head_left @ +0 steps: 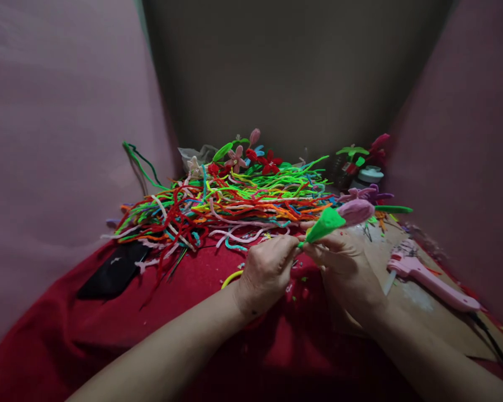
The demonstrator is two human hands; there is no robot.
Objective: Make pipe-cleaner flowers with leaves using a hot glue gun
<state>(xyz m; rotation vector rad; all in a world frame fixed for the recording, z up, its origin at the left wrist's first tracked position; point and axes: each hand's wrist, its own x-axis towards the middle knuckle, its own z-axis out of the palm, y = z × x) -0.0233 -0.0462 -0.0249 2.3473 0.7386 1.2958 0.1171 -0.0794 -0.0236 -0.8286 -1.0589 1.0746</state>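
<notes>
Between my two hands is a pipe-cleaner flower with a pink bud (356, 213) and a green leaf (326, 224) around its base. My left hand (270, 268) is closed, its fingertips pinching the thin green stem end below the leaf. My right hand (346, 268) grips the flower from the right, thumb and fingers at the lower part of the leaf. The flower tilts up to the right. Part of the stem is hidden by my fingers. A yellow pipe cleaner (232, 278) shows just left of my left wrist.
A wide heap of coloured pipe cleaners (251, 195) lies behind my hands, with finished flowers (237, 159) on top. A black phone (110, 272) is at the left on the red cloth (184, 312). At the right, a pink glue gun (433, 276) rests on cardboard (417, 312); a lidded jar (368, 176) stands behind.
</notes>
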